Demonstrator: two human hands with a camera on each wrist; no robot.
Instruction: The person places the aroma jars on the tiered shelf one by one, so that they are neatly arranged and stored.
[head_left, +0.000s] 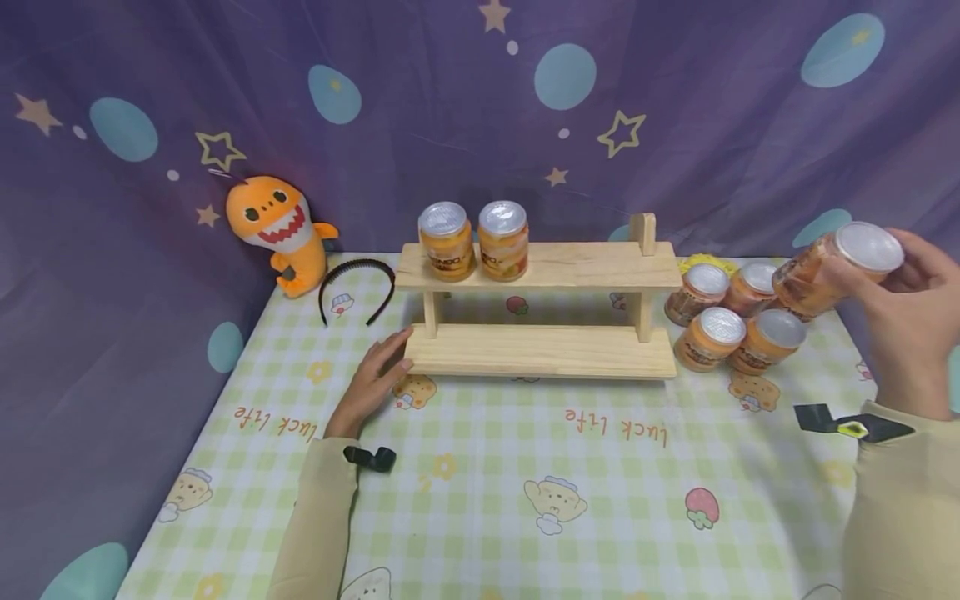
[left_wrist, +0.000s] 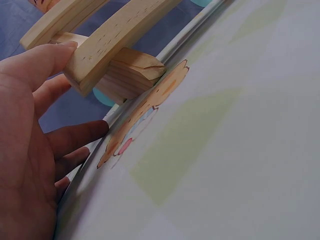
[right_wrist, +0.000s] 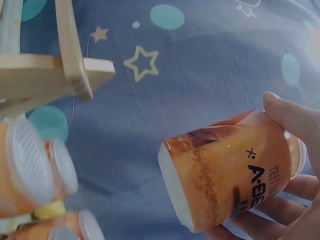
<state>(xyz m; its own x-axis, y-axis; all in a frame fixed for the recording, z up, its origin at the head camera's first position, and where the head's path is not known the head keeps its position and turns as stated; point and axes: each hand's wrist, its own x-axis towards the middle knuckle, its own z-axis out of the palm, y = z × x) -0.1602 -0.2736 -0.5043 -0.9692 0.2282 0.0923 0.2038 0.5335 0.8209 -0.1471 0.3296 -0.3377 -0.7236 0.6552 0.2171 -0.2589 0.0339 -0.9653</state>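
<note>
In the head view my right hand [head_left: 918,317] grips an orange-labelled jar [head_left: 806,279] with a silvery lid, held tilted above the table's right side. The right wrist view shows thumb and fingers around this jar [right_wrist: 225,175]. My left hand [head_left: 373,375] touches the left end of a two-tier wooden shelf [head_left: 540,350], at its lower board. Up close in the left wrist view, the thumb lies against the board's end and the other fingers are spread beside it. Two similar jars, a left one [head_left: 447,250] and a right one [head_left: 504,250], stand on the upper board.
Several more jars [head_left: 705,337] cluster at the shelf's right, with something yellow [head_left: 705,263] behind them. An orange shark plush [head_left: 281,229] and a black headband [head_left: 356,263] are at the back left. A purple patterned curtain [head_left: 450,108] backs the checked tablecloth [head_left: 495,442].
</note>
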